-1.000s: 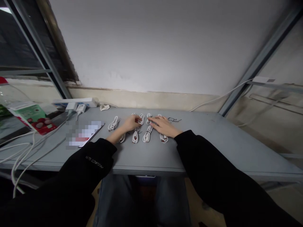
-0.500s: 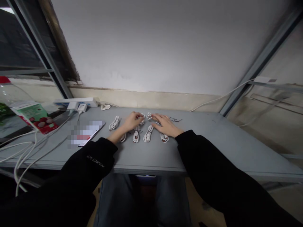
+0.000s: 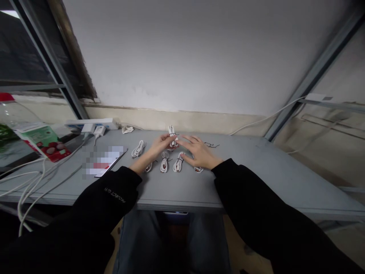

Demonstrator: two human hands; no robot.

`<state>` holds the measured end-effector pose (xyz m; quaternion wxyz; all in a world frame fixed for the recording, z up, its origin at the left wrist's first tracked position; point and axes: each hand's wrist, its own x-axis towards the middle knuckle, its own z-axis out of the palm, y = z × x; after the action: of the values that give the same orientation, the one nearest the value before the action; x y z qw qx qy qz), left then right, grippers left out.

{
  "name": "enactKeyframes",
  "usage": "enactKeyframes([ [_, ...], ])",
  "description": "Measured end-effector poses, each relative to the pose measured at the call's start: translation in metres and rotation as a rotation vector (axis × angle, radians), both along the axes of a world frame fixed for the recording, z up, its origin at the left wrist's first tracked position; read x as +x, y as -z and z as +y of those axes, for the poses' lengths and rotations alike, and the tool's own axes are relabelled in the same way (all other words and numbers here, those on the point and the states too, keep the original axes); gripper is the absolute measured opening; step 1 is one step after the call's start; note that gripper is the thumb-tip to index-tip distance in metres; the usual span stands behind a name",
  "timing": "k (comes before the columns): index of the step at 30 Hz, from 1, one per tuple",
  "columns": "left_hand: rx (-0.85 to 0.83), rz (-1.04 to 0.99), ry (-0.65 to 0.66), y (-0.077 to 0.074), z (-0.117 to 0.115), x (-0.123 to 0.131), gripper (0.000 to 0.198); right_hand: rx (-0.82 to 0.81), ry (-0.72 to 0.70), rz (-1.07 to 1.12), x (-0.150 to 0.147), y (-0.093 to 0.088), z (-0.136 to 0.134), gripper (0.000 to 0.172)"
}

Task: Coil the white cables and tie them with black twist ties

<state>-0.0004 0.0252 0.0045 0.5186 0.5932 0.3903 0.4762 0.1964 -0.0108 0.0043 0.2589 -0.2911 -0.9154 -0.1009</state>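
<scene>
My left hand is closed around a coiled white cable bound with a black tie, held upright near the back of the desk. Just to its right, my right hand has its fingers stretched out, the fingertips close to the held coil; whether they touch it I cannot tell. In front of the hands lie a tied coil and another tied coil. One more coil is partly covered by my right hand. A coil shows beside my left wrist, and a coil lies farther left.
Loose black ties lie right of my right hand. To the left are a phone, a power strip with plugged-in chargers, a green and red carton and trailing white cords. A wall stands behind the grey desk.
My left hand has lifted a white cable coil, which now stands upright in its fingers. My right hand's fingers have spread and shifted slightly toward it.
</scene>
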Motion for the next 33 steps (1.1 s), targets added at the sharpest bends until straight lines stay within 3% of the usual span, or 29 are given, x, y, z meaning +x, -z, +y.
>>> enactKeyframes([
  [4, -0.009, 0.004, 0.0, 0.0, -0.002, 0.001, 0.016, 0.012, 0.032, 0.111, -0.001, 0.007, 0.005, 0.04],
  [10, -0.032, 0.018, 0.1, 0.001, -0.003, 0.003, 0.024, 0.044, 0.141, 0.332, 0.006, 0.013, 0.018, 0.036],
  [21, -0.054, -0.043, 0.321, -0.001, -0.014, 0.01, 0.016, 0.131, 0.024, 0.403, 0.002, 0.012, 0.016, 0.025],
  [28, 0.053, 0.04, 0.292, -0.001, -0.015, 0.009, 0.011, 0.157, -0.008, 0.451, -0.001, 0.014, 0.015, 0.014],
  [33, 0.113, 0.124, 0.259, -0.002, -0.016, 0.008, 0.021, 0.171, -0.008, 0.455, -0.001, 0.015, 0.015, 0.009],
])
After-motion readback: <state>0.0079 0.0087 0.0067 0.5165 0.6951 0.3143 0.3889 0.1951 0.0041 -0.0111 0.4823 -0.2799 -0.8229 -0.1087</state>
